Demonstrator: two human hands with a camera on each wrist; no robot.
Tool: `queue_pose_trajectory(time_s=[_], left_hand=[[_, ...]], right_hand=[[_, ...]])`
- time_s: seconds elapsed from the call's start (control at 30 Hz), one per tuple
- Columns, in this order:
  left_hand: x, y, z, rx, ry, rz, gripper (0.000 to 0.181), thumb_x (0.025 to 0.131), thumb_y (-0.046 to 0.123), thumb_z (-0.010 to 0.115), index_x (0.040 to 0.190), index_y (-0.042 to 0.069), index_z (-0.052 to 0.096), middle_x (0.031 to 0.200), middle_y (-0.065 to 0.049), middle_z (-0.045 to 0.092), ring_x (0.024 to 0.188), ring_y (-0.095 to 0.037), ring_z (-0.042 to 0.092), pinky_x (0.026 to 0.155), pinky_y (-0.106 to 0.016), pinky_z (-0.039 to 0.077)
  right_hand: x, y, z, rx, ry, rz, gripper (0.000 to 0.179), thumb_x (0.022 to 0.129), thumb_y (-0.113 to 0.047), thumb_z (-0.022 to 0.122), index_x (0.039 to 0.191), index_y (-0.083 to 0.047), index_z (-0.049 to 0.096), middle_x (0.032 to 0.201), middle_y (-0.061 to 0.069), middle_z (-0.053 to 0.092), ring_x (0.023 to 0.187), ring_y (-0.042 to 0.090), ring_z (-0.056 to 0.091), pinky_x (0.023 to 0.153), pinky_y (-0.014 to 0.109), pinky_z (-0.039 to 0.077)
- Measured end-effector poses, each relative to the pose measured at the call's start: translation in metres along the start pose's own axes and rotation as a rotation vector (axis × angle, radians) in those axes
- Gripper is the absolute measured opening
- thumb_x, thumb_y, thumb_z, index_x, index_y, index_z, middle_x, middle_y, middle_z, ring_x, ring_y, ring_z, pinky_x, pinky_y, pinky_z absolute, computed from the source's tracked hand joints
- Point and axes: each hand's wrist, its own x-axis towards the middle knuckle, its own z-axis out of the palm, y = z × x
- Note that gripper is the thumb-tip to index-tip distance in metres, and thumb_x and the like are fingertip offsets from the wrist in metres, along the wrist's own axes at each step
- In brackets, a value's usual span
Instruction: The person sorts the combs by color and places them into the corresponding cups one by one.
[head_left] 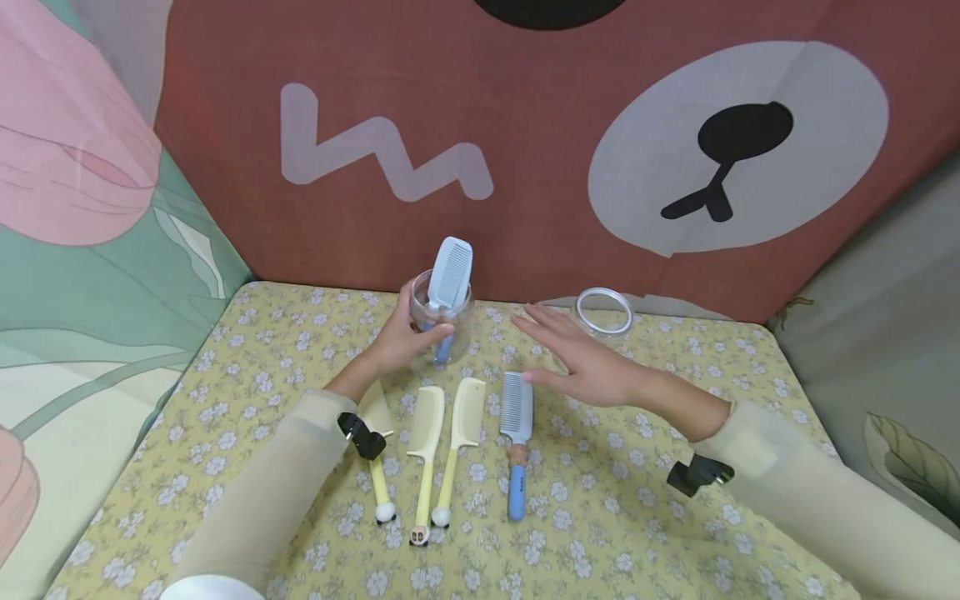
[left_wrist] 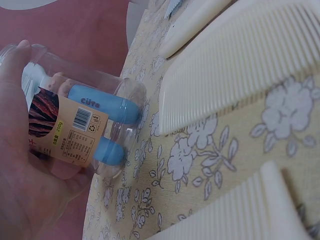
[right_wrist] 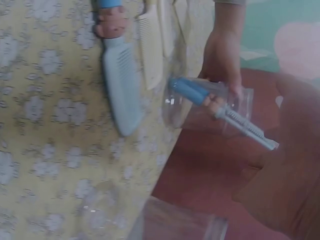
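Observation:
My left hand grips a clear plastic jar around its side, near the back edge of the table. Light-blue combs stand in it handle down; the toothed head of one comb sticks out above the rim. In the left wrist view two blue handles show through the wall, behind a paper label. My right hand hovers with fingers stretched out and holds nothing. Below its thumb a light-blue comb with a blue handle lies on the cloth.
Three cream combs with yellow handles lie to the left, one nearest the blue comb, another beside it, the third partly under my left forearm. A second clear jar stands at the back right. Flowered cloth covers the table.

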Motion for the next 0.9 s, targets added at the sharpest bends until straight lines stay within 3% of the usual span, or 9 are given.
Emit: queue_pose_trajectory(time_s=[0.17, 0.53, 0.7, 0.9], left_hand=[[-0.001, -0.001, -0.001, 0.018, -0.004, -0.007, 0.096, 0.095, 0.013, 0.074, 0.163, 0.021, 0.006, 0.165, -0.007, 0.023, 0.146, -0.032, 0.032, 0.110, -0.060, 0.037], [-0.002, 0.001, -0.001, 0.006, -0.003, 0.009, 0.094, 0.095, 0.012, 0.074, 0.163, 0.019, 0.008, 0.163, -0.007, 0.028, 0.145, -0.028, 0.034, 0.111, -0.058, 0.038], [0.000, 0.002, 0.000, 0.008, -0.001, 0.006, 0.095, 0.095, 0.011, 0.074, 0.163, 0.019, 0.008, 0.164, -0.007, 0.026, 0.146, -0.029, 0.033, 0.112, -0.057, 0.037], [0.000, 0.002, 0.000, -0.004, -0.005, 0.003, 0.097, 0.095, 0.011, 0.074, 0.163, 0.020, 0.005, 0.166, -0.009, 0.022, 0.148, -0.033, 0.029, 0.113, -0.061, 0.034]], right_hand=[[-0.008, 0.013, 0.016, -0.007, 0.010, -0.009, 0.077, 0.102, -0.037, 0.062, 0.163, -0.012, 0.023, 0.169, 0.019, 0.011, 0.154, 0.042, 0.008, 0.118, 0.068, 0.010], [-0.008, 0.038, 0.059, 0.104, -0.029, 0.051, 0.086, 0.099, -0.038, 0.067, 0.162, -0.002, 0.020, 0.167, 0.024, 0.013, 0.153, 0.046, 0.007, 0.119, 0.065, 0.011], [-0.006, 0.046, 0.077, 0.147, -0.065, 0.093, 0.094, 0.099, -0.041, 0.067, 0.160, 0.005, 0.013, 0.165, 0.029, 0.009, 0.153, 0.047, 0.003, 0.119, 0.065, 0.008], [-0.003, 0.052, 0.092, 0.107, -0.083, 0.170, 0.101, 0.095, -0.041, 0.073, 0.159, 0.008, 0.013, 0.165, 0.030, 0.010, 0.153, 0.045, 0.006, 0.121, 0.060, 0.013]])
